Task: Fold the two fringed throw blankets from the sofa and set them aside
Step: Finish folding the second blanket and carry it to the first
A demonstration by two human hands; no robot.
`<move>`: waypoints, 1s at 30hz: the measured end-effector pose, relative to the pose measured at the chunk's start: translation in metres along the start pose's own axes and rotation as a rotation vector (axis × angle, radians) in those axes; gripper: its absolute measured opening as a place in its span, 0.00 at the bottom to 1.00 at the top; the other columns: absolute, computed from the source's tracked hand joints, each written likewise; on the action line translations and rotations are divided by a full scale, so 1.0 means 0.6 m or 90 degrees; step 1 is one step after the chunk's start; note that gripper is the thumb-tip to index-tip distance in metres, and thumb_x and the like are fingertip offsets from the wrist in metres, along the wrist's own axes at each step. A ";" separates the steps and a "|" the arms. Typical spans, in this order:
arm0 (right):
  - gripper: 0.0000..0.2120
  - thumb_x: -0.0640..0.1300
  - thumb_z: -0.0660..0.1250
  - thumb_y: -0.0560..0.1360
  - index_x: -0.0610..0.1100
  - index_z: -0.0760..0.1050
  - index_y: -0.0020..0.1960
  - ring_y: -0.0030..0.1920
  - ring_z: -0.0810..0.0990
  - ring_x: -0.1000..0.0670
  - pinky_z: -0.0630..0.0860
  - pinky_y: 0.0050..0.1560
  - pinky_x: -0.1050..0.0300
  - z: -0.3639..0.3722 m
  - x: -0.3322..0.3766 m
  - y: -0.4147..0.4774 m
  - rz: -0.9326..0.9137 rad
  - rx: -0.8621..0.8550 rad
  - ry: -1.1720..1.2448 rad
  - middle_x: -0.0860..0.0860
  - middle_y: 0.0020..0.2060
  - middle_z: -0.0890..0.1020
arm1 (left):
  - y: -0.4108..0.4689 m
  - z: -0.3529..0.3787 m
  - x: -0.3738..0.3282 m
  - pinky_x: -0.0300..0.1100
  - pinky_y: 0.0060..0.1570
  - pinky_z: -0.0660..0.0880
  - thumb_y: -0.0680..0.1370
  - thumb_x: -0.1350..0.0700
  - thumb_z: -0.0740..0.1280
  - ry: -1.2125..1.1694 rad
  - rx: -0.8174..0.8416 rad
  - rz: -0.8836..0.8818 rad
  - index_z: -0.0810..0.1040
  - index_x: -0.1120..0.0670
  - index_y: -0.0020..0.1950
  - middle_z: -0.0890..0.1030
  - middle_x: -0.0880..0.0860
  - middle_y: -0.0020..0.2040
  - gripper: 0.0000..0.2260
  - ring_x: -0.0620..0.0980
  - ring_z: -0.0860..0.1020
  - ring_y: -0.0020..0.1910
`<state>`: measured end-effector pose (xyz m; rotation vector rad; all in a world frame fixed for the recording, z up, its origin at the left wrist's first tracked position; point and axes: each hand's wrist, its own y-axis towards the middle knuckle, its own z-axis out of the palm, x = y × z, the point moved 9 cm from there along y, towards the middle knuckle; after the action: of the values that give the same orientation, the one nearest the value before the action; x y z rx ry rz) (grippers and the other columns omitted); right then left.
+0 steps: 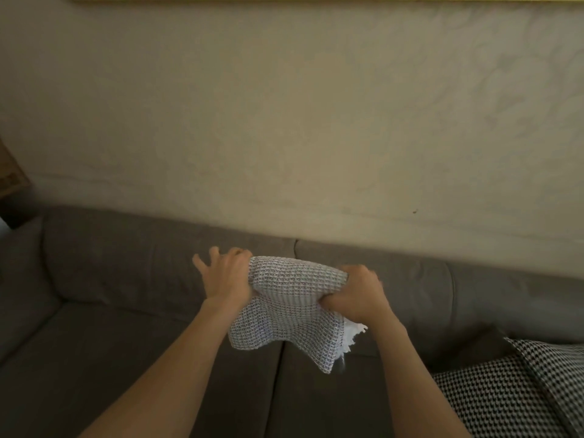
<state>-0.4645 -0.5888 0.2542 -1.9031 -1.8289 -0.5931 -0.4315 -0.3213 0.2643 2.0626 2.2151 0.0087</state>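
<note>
- Waffle-weave blanket [286, 306] is held in the air over the sofa [132, 336], in front of the seam between the back cushions. It touches no seat.
- It looks already folded down to a small bundle. The top edge is stretched between the two hands and the lower part hangs loose.
- Left hand [226, 281] pinches the upper left corner. The outer fingers splay out free, so only part of the hand is on the cloth. The thumb side is hidden behind the fabric.
- Right hand [358, 295] is a tight fist bunched round the upper right edge. It likely takes most of the weight.
- Holding it by two top corners probably keeps the edge taut so the layers line up for another fold.
- White fringe [352, 338] pokes out low on the right, under the right wrist. The tassel end is likely tucked to that side.
- Houndstooth fabric [518, 396] lies on the right end of the seat. I cannot tell whether it is a cushion or the second throw.
- Judgement: the first throw is near done, and setting it aside is not yet done.
</note>
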 end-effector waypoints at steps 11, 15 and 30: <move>0.28 0.52 0.86 0.62 0.51 0.81 0.59 0.47 0.85 0.62 0.82 0.49 0.61 -0.021 0.082 0.003 -0.110 -0.051 0.275 0.59 0.49 0.86 | -0.038 -0.003 -0.095 0.50 0.61 0.81 0.55 0.43 0.89 -0.533 0.198 0.217 0.73 0.38 0.70 0.82 0.38 0.61 0.46 0.36 0.81 0.59; 0.32 0.55 0.86 0.60 0.51 0.81 0.61 0.52 0.87 0.54 0.84 0.56 0.44 -0.027 0.077 -0.004 -0.120 -0.028 0.344 0.55 0.52 0.88 | -0.038 -0.022 -0.105 0.50 0.53 0.84 0.54 0.49 0.90 -0.577 0.180 0.206 0.80 0.41 0.60 0.87 0.41 0.52 0.37 0.40 0.86 0.50; 0.47 0.57 0.83 0.56 0.61 0.68 0.72 0.62 0.80 0.54 0.78 0.67 0.44 0.043 0.030 -0.042 -0.085 0.292 0.050 0.61 0.64 0.80 | -0.036 -0.054 -0.073 0.47 0.56 0.83 0.58 0.58 0.90 -0.552 0.221 0.205 0.88 0.51 0.54 0.89 0.45 0.49 0.26 0.43 0.88 0.51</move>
<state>-0.4886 -0.5580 0.2440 -1.4462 -1.8580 -0.2531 -0.4531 -0.3639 0.2982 1.9764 1.4083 -1.0769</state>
